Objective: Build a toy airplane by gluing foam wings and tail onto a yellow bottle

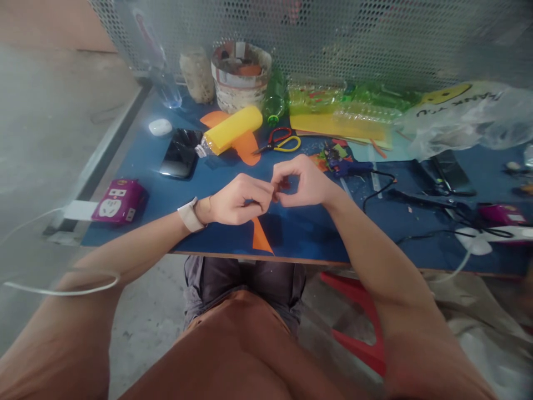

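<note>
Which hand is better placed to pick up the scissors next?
Probably the right hand: the scissors lie with their handles just beyond it, while the left hand is farther from those handles, near the orange strip.

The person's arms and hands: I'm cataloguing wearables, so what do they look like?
The left hand and right hand are ungloved, both forearms bare. The left wrist wears a broad, pale band, like a watch strap, with a thin bracelet nearer the hand; the right shows nothing worn. Where any sleeves end is unclear.
</note>
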Demonstrator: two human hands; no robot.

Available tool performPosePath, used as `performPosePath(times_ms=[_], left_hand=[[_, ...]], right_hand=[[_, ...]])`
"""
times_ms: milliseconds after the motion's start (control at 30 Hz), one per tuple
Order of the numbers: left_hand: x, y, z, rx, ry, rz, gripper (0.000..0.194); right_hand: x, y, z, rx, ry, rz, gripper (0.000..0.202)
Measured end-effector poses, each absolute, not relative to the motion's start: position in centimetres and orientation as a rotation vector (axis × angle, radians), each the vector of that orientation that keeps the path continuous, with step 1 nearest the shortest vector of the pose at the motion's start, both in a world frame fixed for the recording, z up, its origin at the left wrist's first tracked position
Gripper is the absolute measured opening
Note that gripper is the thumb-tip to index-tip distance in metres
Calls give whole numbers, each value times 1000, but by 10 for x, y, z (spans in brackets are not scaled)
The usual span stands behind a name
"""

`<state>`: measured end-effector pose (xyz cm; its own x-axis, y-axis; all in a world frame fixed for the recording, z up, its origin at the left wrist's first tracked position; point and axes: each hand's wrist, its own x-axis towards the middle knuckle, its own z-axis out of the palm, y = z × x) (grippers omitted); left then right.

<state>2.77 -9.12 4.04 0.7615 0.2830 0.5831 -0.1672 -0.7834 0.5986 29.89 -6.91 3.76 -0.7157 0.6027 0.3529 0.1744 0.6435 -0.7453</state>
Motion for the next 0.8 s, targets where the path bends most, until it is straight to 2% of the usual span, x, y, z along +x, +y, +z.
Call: performPosePath(times_ms=[600, 800], left_hand=[[29, -94, 40, 2286, 144, 848, 25], [27, -90, 38, 2191, 173, 889, 25]], right_hand=[[291, -70, 28, -568, -2206, 963, 25], [290, -63, 23, -638, -2048, 1019, 50]])
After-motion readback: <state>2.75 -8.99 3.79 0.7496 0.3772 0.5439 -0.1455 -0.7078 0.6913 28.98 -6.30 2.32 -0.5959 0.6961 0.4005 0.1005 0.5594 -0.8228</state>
